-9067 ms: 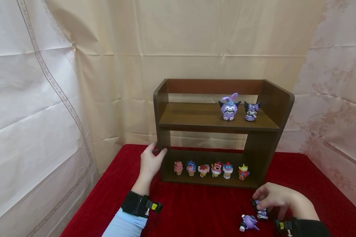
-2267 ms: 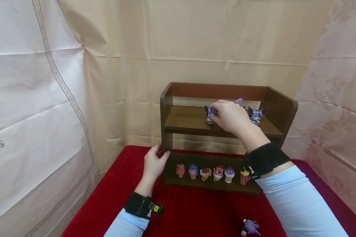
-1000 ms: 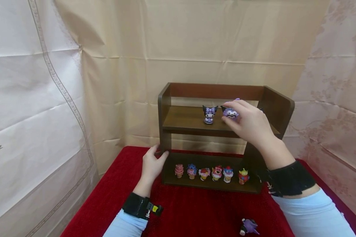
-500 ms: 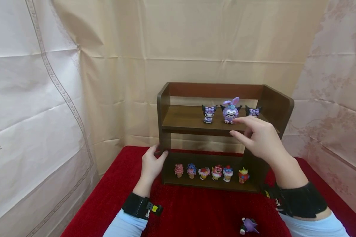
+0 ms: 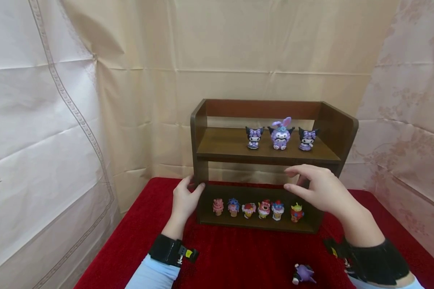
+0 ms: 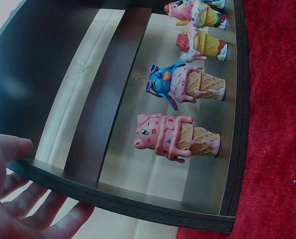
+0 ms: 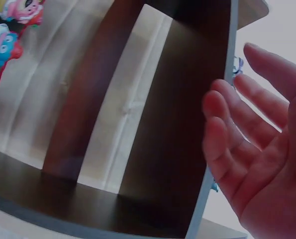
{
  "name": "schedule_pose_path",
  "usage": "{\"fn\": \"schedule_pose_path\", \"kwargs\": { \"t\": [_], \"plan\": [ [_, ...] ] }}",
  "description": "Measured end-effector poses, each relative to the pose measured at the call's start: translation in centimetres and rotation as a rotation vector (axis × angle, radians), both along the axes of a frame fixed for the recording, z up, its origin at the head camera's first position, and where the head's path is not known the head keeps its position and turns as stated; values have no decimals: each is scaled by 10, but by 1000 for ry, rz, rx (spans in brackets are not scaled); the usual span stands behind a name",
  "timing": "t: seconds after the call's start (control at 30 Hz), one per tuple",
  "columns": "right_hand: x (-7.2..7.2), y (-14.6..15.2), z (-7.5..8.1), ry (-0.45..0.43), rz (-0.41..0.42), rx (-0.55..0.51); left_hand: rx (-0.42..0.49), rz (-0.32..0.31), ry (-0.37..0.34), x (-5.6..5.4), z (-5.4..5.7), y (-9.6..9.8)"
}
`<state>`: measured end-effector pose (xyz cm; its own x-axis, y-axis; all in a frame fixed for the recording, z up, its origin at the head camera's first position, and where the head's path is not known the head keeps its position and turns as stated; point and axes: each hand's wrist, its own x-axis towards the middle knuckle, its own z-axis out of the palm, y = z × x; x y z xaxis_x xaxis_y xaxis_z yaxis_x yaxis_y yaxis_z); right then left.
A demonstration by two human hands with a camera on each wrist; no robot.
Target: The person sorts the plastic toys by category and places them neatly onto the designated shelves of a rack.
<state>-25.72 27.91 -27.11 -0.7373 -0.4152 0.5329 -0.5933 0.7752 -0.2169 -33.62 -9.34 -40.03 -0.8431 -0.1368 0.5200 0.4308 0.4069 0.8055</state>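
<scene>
My left hand holds the left side panel of a brown two-tier wooden shelf. In the left wrist view its thumb lies at the panel's inner side and the fingers outside. Nothing is in my right hand, which hovers before the shelf's right half with fingers loosely bent and thumb apart. On the upper tier stand a black-and-purple figurine, a purple fluffy figurine with rabbit ears and another black-and-purple figurine. A purple figurine lies on its side on the red cloth.
Several ice-cream-cone figurines line the lower tier, among them a pink one and a blue one. A green-headed figurine stands at that row's right end. Red cloth covers the table; beige curtains hang behind.
A black-and-purple figurine went from the table to the upper tier, left of the rabbit-eared one. My right hand let it go and withdrew down and right. The left hand stayed at the panel.
</scene>
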Motion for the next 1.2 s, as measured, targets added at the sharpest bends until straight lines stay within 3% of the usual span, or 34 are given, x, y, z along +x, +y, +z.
{"fn": "schedule_pose_path", "kwargs": {
  "t": [0.17, 0.57, 0.8, 0.93, 1.2],
  "plan": [
    [2, 7, -12, -147, 11, 38, 4, -6, -2, -1, 0, 0],
    [2, 19, -39, -408, 64, 71, 7, -5, -9, -2, -1, -1],
    [0, 26, -59, -544, 146, 93, 8, -2, -9, -1, 0, 0],
    [1, 29, -67, -658, 141, 90, 7, 0, -7, -1, 0, 0],
    [3, 37, -81, -729, 164, 117, 11, -11, -2, -1, 0, -1]
  ]
}}
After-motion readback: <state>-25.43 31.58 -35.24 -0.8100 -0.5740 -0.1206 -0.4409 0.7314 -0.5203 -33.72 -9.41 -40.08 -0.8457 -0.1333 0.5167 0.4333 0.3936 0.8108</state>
